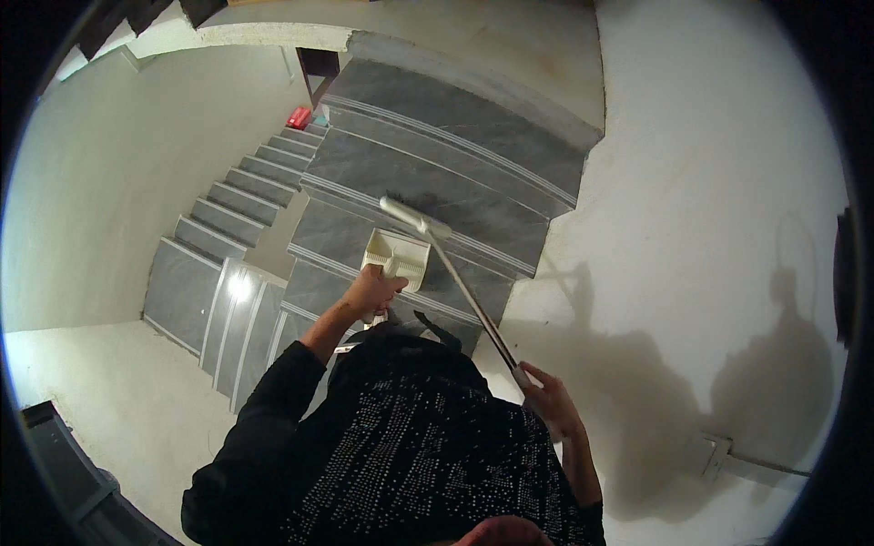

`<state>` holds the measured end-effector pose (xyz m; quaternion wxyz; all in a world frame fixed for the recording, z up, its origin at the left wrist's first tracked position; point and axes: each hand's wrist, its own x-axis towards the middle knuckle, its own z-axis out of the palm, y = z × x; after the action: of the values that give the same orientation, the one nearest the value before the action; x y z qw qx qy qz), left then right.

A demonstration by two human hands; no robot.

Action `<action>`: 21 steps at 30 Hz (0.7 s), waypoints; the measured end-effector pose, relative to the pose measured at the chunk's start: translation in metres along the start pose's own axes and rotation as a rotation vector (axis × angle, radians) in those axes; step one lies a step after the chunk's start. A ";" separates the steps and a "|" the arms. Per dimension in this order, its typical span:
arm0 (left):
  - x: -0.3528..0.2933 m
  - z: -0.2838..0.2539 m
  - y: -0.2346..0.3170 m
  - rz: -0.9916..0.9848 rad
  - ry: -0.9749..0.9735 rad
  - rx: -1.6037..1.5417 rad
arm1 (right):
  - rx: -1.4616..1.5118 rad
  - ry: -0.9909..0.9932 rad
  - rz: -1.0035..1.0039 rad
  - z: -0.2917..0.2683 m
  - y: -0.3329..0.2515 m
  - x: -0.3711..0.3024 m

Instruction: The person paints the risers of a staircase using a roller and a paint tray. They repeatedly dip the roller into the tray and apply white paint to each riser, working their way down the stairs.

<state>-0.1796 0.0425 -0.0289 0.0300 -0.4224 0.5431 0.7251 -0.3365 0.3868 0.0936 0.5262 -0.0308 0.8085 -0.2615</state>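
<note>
My left hand (371, 291) is closed round the short handle of a cream dustpan (386, 247), held over a grey stair step in front of me. My right hand (549, 399) grips the long metal stick of a broom (473, 305) near its upper end. The broom's pale head (414, 217) lies across a step just beyond the dustpan, with dark bristles showing along its far side. Broom head and dustpan are close together; whether they touch I cannot tell. What lies inside the dustpan is too small to make out.
Grey tiled steps (428, 141) with pale edge strips rise ahead. A second flight (246, 196) runs down at the left, with a red object (299, 117) at its far end. A white wall (710, 182) with shadows on it bounds the right side.
</note>
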 end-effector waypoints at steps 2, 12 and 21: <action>-0.009 -0.007 0.009 -0.004 0.083 0.057 | 0.029 -0.005 -0.056 0.014 -0.022 0.018; -0.010 -0.071 0.004 0.029 0.069 0.055 | -0.240 -0.069 -0.450 0.097 -0.007 0.178; -0.006 -0.127 0.004 0.052 0.154 0.199 | -0.134 -0.134 -0.039 0.051 -0.064 0.035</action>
<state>-0.1047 -0.0598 -0.0286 0.0110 -0.4575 0.6241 0.6334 -0.3226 0.3004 0.0782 0.5709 -0.0989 0.7863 -0.2144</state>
